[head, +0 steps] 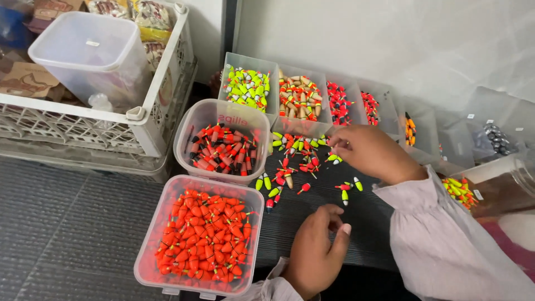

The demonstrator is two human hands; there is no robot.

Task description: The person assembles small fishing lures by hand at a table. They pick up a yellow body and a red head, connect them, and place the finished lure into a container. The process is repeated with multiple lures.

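Ribbed dark mat [312, 223], glossy cone floats [290, 161], left hand [315, 251] loosely curled, right hand [370, 153] pinching one.

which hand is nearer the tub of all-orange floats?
Left. The left hand sits just right of the orange tub; the right hand is farther back, over the loose floats.

Jar [501, 184] contents blurred, perhaps floats

Left hand [315, 248]: fingers curled, resting on dark ribbed mat [312, 212] | Right hand [370, 150]: fingertips pinching among loose floats [295, 167] | Left of hands: tub of orange floats [203, 237], tub of red-black floats [223, 146] | Beyond hands: row of sorted bins [301, 97]
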